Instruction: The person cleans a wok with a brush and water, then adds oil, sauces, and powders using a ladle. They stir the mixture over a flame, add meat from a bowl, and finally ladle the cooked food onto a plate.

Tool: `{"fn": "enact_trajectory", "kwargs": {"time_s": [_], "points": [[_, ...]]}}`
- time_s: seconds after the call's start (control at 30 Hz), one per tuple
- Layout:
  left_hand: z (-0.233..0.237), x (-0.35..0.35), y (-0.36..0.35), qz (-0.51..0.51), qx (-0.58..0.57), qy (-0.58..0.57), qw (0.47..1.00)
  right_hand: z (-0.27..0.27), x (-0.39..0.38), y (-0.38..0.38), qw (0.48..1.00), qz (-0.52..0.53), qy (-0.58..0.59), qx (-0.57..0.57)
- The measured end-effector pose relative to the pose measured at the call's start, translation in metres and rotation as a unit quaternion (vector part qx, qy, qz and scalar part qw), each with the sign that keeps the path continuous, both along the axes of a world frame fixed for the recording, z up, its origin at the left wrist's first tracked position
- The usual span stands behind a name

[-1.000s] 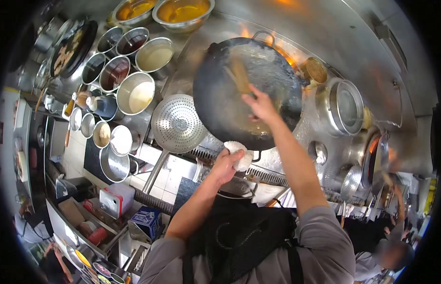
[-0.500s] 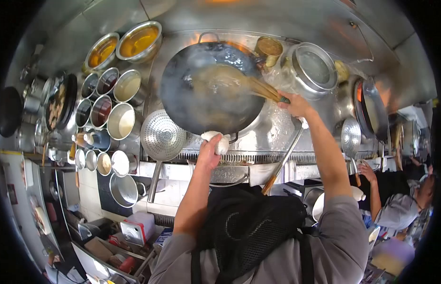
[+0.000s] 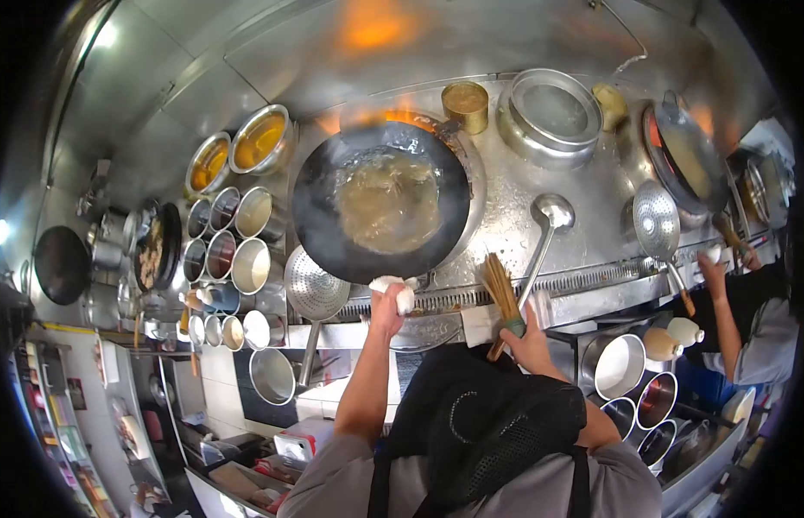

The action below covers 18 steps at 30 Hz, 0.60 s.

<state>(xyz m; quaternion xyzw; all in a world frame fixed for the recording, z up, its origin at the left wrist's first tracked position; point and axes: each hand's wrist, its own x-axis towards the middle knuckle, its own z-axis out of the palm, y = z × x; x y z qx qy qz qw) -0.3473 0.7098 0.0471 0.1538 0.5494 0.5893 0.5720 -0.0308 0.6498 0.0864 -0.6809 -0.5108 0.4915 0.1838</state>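
My left hand (image 3: 386, 312) grips a folded white cloth (image 3: 393, 292) at the near rim of a big black wok (image 3: 320, 211); the wok's handle under the cloth is hidden. Murky, brownish water (image 3: 389, 207) swirls in the wok and steam rises from it. Near the stove's front edge, my right hand (image 3: 530, 344) is closed round a bamboo wok brush (image 3: 503, 293), its bristles pointing up and away from me. Just beside that hand lies a ladle (image 3: 553, 214), bowl on the stove top and handle towards me.
Flames (image 3: 402, 116) burn behind the wok. A perforated skimmer (image 3: 317, 285) and several metal pots (image 3: 251, 266) stand left. Bowls of yellow liquid (image 3: 259, 142) sit farther back. Right are a tin (image 3: 465, 105), a lidded pot (image 3: 553, 121) and a co-worker's hand (image 3: 713, 269) beside another wok (image 3: 691, 160).
My right hand has drawn the brush out of the wok, back towards me at the stove's edge. The water still swirls. My left hand keeps its hold, and the camera view has shifted.
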Motion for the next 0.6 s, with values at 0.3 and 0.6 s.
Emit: {"fn": "enact_trajectory", "kwargs": {"time_s": [0.3, 0.6], "points": [[0.036, 0.058, -0.013, 0.009, 0.023, 0.253, 0.967, 0.057, -0.048, 0.104, 0.947, 0.078, 0.313, 0.02], [0.035, 0.082, -0.026, 0.031, 0.08, 0.538, 0.839, 0.091, -0.066, 0.188, 0.831, 0.01, 0.546, -0.104]]}}
